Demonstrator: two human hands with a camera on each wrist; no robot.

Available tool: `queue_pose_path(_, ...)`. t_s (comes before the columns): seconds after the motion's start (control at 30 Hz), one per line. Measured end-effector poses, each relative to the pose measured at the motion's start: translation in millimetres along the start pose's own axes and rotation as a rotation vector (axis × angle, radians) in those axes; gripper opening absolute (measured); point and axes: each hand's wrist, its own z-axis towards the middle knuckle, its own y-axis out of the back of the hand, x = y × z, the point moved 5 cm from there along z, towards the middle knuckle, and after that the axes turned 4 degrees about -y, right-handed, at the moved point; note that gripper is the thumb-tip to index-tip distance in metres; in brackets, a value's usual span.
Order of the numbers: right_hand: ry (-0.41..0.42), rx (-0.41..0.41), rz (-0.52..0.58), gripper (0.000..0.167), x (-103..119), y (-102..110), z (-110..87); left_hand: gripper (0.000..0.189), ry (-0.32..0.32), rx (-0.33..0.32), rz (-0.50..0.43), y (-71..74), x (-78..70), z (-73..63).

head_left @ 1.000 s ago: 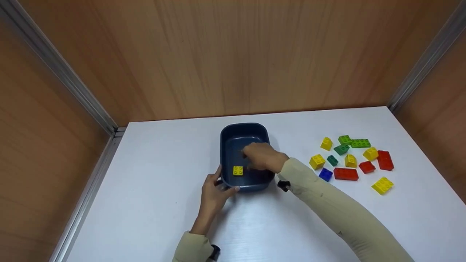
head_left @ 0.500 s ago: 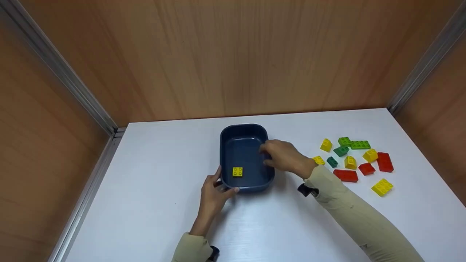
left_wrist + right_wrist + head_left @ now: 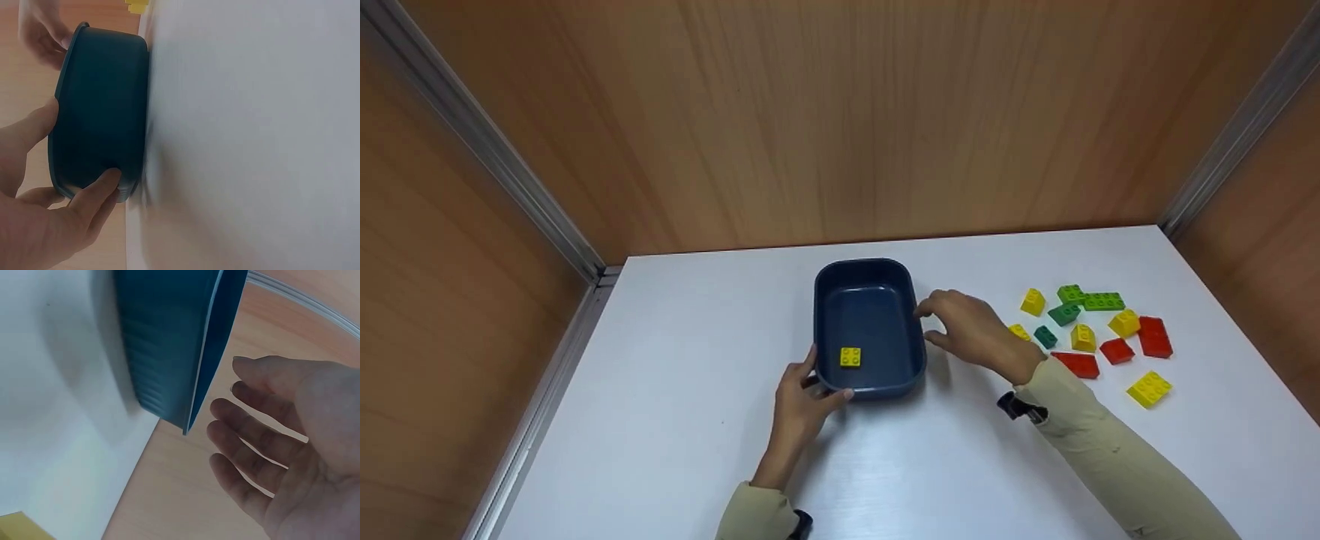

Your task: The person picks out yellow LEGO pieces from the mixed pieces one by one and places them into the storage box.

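Note:
A dark blue rectangular tray (image 3: 866, 319) stands on the white table, with one yellow toy brick (image 3: 850, 357) lying studs-up near its front left. My left hand (image 3: 801, 405) holds the tray's front left corner. In the left wrist view, its fingers (image 3: 95, 194) curl against the outer wall. Just beyond the tray's right rim hovers my right hand (image 3: 971, 330), its fingers loosely bent. The right wrist view shows that hand's palm (image 3: 315, 455) holding nothing, apart from the tray wall (image 3: 163, 343).
Several toy bricks lie scattered on the table to the right, among them a red brick (image 3: 1154, 337), a light green brick (image 3: 1103, 301) and a yellow brick (image 3: 1149, 389). My right forearm (image 3: 1117, 450) partly covers this group. A wooden panel (image 3: 870, 127) rises behind the table.
My right hand has moved right, from inside the tray to outside its right rim, and its fingers have spread. The blue brick is now covered by my right arm. My left hand stays put.

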Motion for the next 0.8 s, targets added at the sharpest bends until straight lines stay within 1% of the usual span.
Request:
queue_pose_path(0.1,-0.005,-0.027,-0.011,0.038,-4,-1,-5.0,0.096,0.004,-0.001,-0.002,-0.5,0.2,0.2)
queue_pose_path(0.23,0.011,-0.059,-0.048,0.037,-9,-4,-11.7,0.095,0.003,0.002,-0.011,-0.4,-0.1,0.2)
queue_pose_path(0.37,0.045,-0.09,-0.085,0.035,-13,-7,-18.8,0.095,0.0,0.013,-0.025,-0.2,0.4,-0.1)
queue_pose_path(0.5,0.085,-0.121,-0.092,0.034,-16,-10,-25.8,0.096,-0.025,0.02,-0.026,0.2,0.9,-0.1)
queue_pose_path(0.7,0.119,-0.142,-0.105,0.035,-24,-13,-36.0,0.096,-0.035,0.022,-0.023,0.7,0.7,0.1)
queue_pose_path(0.8,0.114,-0.141,-0.121,0.036,-29,-15,-40.4,0.095,-0.036,0.018,-0.024,0.9,0.3,0.6)
